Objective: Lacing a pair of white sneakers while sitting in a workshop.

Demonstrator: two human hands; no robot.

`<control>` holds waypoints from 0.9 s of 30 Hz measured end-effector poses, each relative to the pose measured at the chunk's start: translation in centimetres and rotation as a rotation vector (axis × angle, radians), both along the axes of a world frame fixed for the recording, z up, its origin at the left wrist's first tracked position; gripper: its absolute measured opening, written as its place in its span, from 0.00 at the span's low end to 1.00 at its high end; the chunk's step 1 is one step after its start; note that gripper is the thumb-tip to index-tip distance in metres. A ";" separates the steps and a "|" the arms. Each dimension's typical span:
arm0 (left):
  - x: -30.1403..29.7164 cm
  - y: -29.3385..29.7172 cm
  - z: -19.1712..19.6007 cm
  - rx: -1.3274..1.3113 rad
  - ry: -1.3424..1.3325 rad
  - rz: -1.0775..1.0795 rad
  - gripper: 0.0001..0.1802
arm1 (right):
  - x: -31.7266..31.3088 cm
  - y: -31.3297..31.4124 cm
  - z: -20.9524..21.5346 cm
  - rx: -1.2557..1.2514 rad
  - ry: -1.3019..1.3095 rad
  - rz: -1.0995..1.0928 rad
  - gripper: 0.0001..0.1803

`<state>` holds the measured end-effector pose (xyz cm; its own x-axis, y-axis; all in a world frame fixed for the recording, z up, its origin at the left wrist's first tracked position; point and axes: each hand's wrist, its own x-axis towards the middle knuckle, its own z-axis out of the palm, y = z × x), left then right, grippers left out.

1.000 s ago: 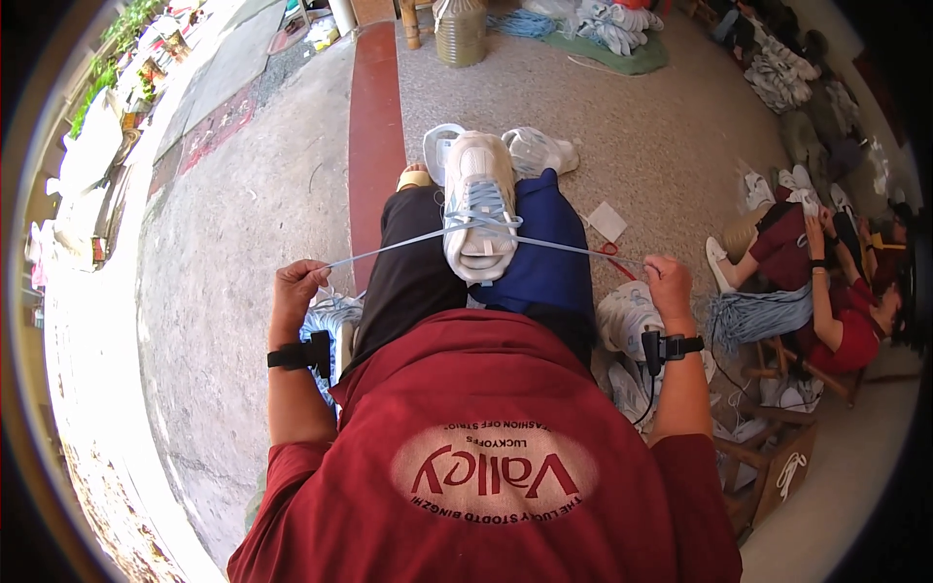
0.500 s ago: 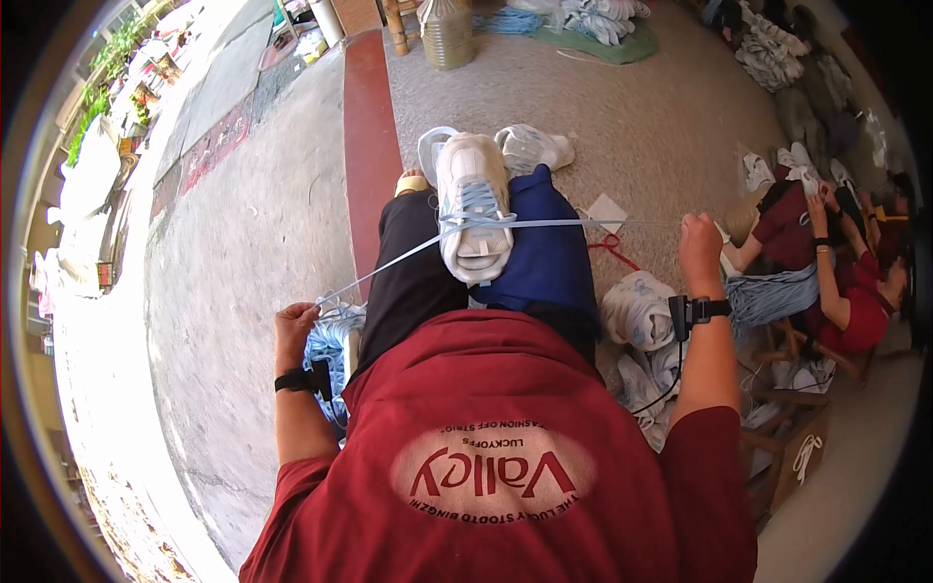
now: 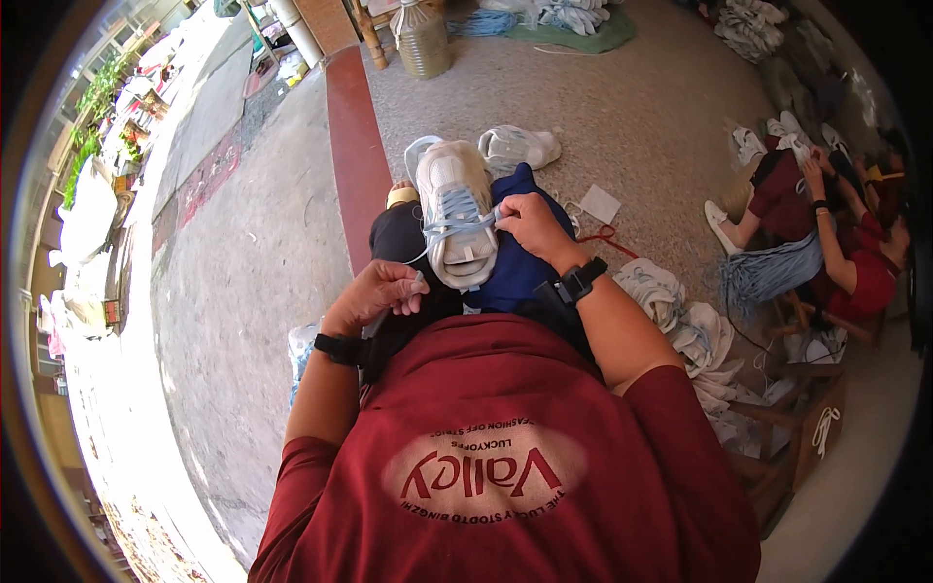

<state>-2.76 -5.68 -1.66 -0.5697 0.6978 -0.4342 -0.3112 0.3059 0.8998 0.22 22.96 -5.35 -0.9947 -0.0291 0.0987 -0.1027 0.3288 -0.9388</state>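
A white sneaker (image 3: 453, 167) rests on my lap, its toe pointing away from me and its opening towards me. Its light blue shoelace (image 3: 460, 227) criss-crosses the tongue. My right hand (image 3: 533, 225) is closed on one side of the lace, right beside the sneaker, above the blue cloth (image 3: 520, 262) on my thigh. On the other side, my left hand (image 3: 387, 291) pinches the lace's other end, lower and nearer to my body. Behind the toe lie another pale shoe (image 3: 520, 148) and part of a third (image 3: 418, 154).
To the right is a pile of white shoes (image 3: 695, 330), with a bundle of blue laces (image 3: 773, 272) beyond. A person (image 3: 850, 262) in dark red sits there. A wooden stool (image 3: 777, 428) stands at lower right, a large jar (image 3: 422, 44) at the far side.
Both hands have come inward from wide apart to close beside the sneaker. The lace, stretched taut out to both sides before, now spans only short lengths to my hands.
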 end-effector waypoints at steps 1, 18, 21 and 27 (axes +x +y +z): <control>-0.4 1.7 0.4 0.032 0.027 -0.055 0.12 | -0.4 -0.4 -0.3 0.042 0.223 -0.140 0.07; -1.2 7.4 -0.4 0.046 0.250 0.028 0.08 | -1.0 -2.2 -3.0 -0.365 -0.063 -0.445 0.11; -1.0 7.4 -0.6 0.040 0.242 0.045 0.08 | -0.6 -2.9 -2.7 0.200 0.028 -0.451 0.08; -0.8 7.0 -1.1 0.051 0.278 0.041 0.04 | -0.3 -3.5 -2.6 0.308 0.082 -0.476 0.08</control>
<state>-3.61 1.35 -2.74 -0.6906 0.6883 -0.2222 -0.0611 0.2505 0.9662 -0.07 19.44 -7.92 -0.8948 0.3802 0.2339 0.0550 0.6139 -0.7875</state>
